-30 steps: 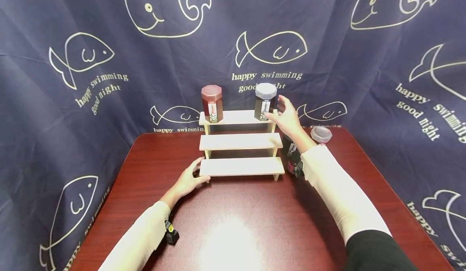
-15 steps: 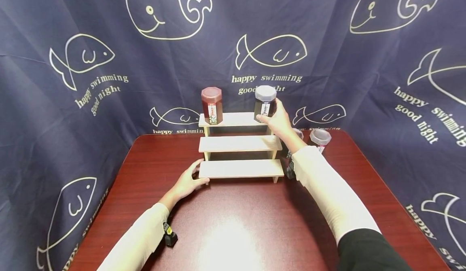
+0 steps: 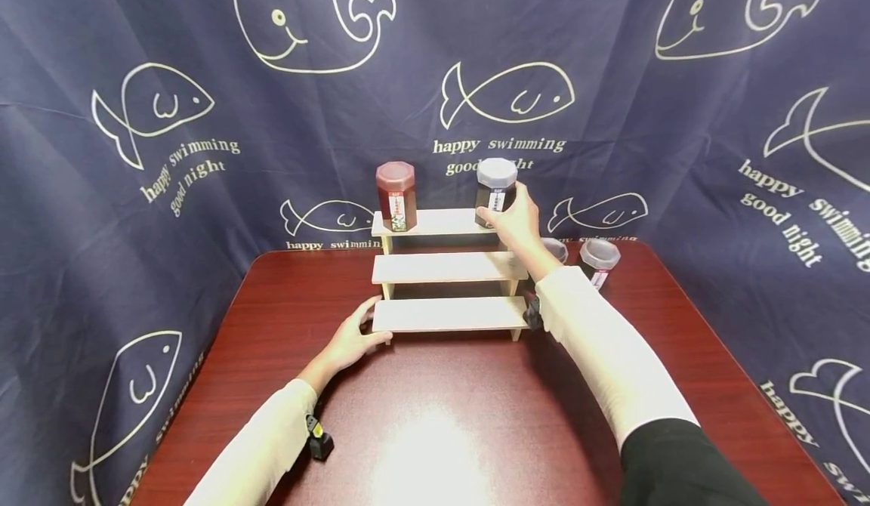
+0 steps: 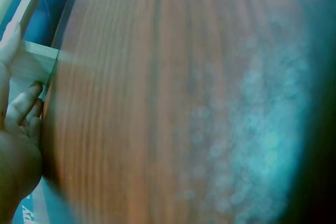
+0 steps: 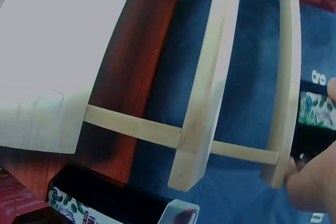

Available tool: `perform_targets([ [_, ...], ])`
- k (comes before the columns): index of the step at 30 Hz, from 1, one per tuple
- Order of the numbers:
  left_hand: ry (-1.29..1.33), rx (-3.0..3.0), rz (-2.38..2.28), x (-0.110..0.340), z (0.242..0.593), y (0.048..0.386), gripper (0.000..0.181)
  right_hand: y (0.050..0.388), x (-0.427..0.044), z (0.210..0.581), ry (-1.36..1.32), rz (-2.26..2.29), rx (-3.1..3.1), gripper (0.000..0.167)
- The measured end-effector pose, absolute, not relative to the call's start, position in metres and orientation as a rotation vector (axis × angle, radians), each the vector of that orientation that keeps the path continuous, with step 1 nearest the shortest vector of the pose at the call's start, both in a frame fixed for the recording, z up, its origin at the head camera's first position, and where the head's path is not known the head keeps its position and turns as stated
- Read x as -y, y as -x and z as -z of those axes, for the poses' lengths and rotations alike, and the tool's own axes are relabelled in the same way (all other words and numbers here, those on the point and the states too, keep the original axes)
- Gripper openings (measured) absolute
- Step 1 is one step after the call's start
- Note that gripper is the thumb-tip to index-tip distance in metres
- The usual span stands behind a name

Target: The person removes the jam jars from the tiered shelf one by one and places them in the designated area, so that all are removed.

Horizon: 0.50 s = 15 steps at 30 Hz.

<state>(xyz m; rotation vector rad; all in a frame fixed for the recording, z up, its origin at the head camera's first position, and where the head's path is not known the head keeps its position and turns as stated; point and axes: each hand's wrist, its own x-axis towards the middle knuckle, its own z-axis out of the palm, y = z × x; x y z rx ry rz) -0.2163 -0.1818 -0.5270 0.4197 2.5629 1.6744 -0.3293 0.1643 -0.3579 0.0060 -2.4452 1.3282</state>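
Note:
A wooden three-step rack [image 3: 448,313] stands on the table. On its top step, at the right end, is a dark jar with a pale lid [image 3: 497,174], gripped by my right hand [image 3: 518,223] with the thumb across its front. In the right wrist view that hand [image 5: 315,182] shows at the right edge beside the jar's floral label [image 5: 317,109]. A red jar [image 3: 396,198] stands at the top step's left end. My left hand [image 3: 350,340] holds the bottom step's left end between thumb and fingers; the left wrist view shows this hand [image 4: 21,145] against the wood.
Right of the rack stand more jars, one with a clear lid [image 3: 600,254] and another [image 3: 555,249] partly behind my right arm. The right wrist view shows a dark jar [image 5: 105,198] and a red-labelled one [image 5: 21,198]. A blue printed curtain [image 3: 326,128] surrounds the red-brown table [image 3: 285,287].
My right hand has moved left from beside the dark jar and closed round it. The right forearm has shifted left too. My left hand has stayed at the rack.

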Motion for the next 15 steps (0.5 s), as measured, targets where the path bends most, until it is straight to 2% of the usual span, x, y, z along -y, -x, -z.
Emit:
perform_targets([
  [7, -0.418, -2.530, -1.676, 0.182, 0.531, 0.219, 0.086, 0.325, -0.175, 0.353, 0.047, -1.249, 2.449, 0.093],
  [15, -0.434, -2.516, -1.673, 0.185, 0.527, 0.217, 0.086, 0.312, -0.198, 0.341, -0.017, -1.211, 2.437, 0.092],
])
